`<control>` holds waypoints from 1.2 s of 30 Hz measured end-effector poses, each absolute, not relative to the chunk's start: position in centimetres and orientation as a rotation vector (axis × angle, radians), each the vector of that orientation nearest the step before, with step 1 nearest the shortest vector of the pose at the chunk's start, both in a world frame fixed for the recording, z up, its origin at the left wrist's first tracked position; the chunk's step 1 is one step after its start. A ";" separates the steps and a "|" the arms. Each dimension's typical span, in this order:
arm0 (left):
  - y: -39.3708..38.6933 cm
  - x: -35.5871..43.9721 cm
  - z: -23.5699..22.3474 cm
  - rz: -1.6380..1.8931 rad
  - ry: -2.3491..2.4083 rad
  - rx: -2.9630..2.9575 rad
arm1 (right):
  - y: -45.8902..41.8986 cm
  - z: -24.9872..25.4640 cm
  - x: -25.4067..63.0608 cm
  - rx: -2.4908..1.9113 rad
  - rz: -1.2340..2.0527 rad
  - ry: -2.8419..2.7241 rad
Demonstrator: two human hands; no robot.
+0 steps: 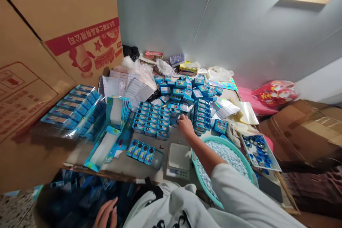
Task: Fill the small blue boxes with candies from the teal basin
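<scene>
My right hand (186, 125) reaches over the table, its fingers curled together at a small blue box (174, 113) beside the neat rows of blue boxes (151, 119). The fingertips are partly hidden, but they seem to grip that box. Low at the bottom edge, my left hand (107, 214) has its fingers stretched out with nothing in them, above a dark container of blue boxes (88, 188). A short row of blue boxes with round dark windows (140, 151) lies nearer me. Right of my right hand rises a stack of blue boxes (203, 114).
A white digital scale (178, 160) sits beside a turquoise basin (196, 165) of pale blue pieces. Loose blue boxes (184, 87) are heaped behind. A white tray (272, 164) holds dark blue pieces. Wrapped packs (74, 110) and a large carton (88, 46) stand left.
</scene>
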State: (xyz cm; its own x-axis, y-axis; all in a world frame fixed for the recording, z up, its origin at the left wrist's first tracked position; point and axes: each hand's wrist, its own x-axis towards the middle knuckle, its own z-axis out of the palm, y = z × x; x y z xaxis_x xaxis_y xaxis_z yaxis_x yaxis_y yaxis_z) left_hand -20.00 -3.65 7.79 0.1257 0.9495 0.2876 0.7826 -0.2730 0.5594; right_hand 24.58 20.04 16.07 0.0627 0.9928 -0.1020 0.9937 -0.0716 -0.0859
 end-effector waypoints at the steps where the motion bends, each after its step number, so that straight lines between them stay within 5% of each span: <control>1: -3.5 -19.6 7.9 0.851 1.700 2.142 | 18.4 16.6 24.7 2.270 -0.223 2.206; 13: -1.9 -13.9 9.3 0.743 1.506 2.274 | 6.5 15.3 22.6 2.086 -0.640 2.272; 24: -1.9 -10.4 9.7 0.642 1.292 2.328 | -4.5 15.8 28.9 2.966 -0.614 2.447; 36: 3.2 -3.4 11.4 0.685 1.016 2.285 | -15.0 14.2 29.0 3.089 -0.722 2.217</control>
